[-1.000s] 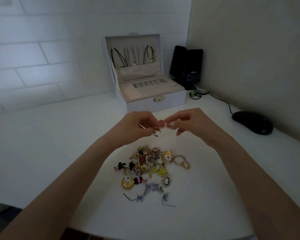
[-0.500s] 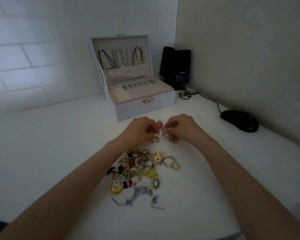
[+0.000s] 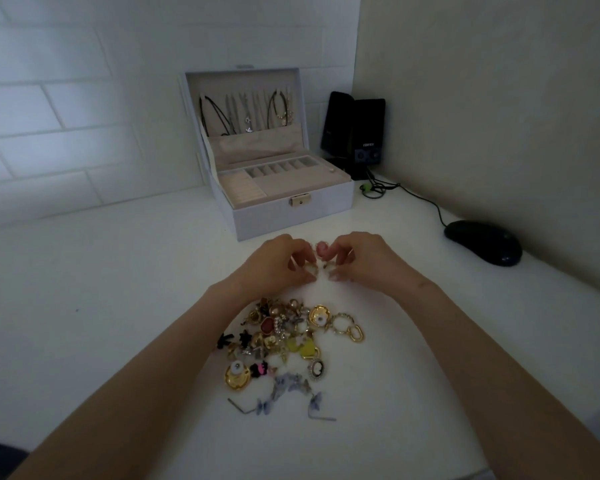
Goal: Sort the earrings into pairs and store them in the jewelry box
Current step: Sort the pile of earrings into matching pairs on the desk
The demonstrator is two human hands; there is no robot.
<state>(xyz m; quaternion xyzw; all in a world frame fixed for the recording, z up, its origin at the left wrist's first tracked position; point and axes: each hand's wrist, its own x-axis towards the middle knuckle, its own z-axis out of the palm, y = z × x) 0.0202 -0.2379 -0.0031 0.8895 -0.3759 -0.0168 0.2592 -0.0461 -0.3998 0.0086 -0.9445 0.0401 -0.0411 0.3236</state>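
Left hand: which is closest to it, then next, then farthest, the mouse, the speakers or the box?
1. The box, just beyond the left hand.
2. The speakers, in the back corner.
3. The mouse, far right.

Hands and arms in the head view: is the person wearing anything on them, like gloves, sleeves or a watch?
No. The left hand and right hand are ungloved. The left forearm and right forearm are uncovered to the picture's edge: no sleeve, watch or bracelet shows.
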